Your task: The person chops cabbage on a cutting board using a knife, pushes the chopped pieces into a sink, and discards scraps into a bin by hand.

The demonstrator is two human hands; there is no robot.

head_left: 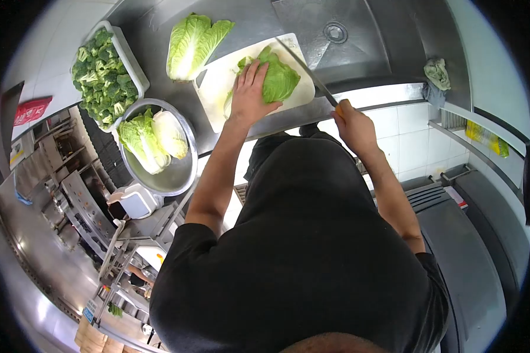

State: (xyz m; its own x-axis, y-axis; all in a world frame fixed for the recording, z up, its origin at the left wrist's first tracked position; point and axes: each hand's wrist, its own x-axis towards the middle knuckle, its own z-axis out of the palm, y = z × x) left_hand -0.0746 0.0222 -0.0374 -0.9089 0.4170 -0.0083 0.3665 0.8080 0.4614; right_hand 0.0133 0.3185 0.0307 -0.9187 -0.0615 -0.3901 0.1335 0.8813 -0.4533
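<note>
My left hand (253, 97) presses down on a head of napa cabbage (280, 79), its fingers curled over the leafy side and the thumb toward the board's near edge. The cabbage lies on a white cutting board (213, 82); part of it is hidden beneath the hand. In my right hand (356, 126) is a kitchen knife (306, 70), gripped by its light-brown handle. Its long blade slants across the board's right side, just beside the green leaves. Another piece of napa cabbage (194, 47) rests on the steel counter behind the board's left corner.
A metal bowl (185, 170) with napa cabbage stands left of the board. Beyond it is a white tub (132, 62) of broccoli florets. A sink basin with a drain (335, 32) lies behind the board, and a cloth (437, 73) hangs at the right. Another person's arm (140, 275) shows lower left.
</note>
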